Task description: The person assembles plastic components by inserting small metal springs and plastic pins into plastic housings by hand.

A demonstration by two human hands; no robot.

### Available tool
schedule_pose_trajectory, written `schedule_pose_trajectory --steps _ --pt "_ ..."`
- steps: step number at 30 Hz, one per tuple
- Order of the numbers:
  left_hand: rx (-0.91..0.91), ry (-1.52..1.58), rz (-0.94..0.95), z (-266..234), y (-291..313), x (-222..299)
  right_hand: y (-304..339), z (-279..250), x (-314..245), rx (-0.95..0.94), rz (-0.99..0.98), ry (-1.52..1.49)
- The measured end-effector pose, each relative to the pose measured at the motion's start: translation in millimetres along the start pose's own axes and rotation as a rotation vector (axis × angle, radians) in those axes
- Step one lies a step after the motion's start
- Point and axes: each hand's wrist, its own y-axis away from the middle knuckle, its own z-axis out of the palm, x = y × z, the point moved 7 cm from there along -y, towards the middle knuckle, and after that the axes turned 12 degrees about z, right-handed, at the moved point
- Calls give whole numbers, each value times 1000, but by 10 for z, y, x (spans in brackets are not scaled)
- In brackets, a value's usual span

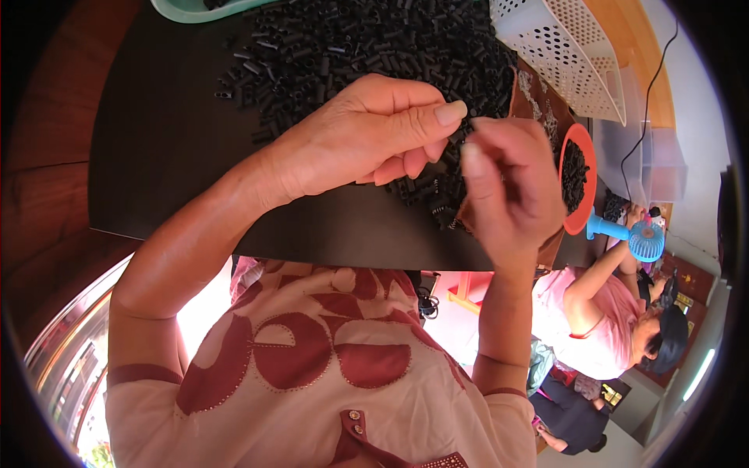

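Note:
My left hand (382,129) is raised over a pile of small black tube-shaped parts (351,47). Its thumb presses on the curled forefinger, and what it pinches is hidden or too small to name. Close on its right, my right hand (519,183) is slightly blurred, its fingers curled in toward the thumb. Whatever lies in that grip cannot be made out. The two hands' fingertips nearly meet. Below them, a few small metal springs (439,210) lie among black parts near the table's front side.
The dark table (172,140) carries a teal tray (183,12) at the back left and a white perforated basket (562,47) at the back right. An orange bowl (591,171) holds small dark pieces. Beyond it are a blue fan (646,240) and a seated person (593,312).

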Motion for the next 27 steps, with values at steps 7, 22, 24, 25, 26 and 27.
schedule_pose_trajectory --steps 7,22,24,25,26,27 --pt "118 81 39 -77 3 46 166 -796 641 45 461 70" --pt "185 53 26 -149 -38 1 341 -841 934 -254 430 663" --pt "189 73 34 -153 -47 6 349 -832 982 -254 484 710" --pt "184 86 45 -150 -51 11 345 -833 985 -255 483 710" --pt "179 100 56 -145 -53 13 341 -840 967 -241 455 718" --pt "179 101 56 -140 -55 19 337 -848 946 -228 426 726"
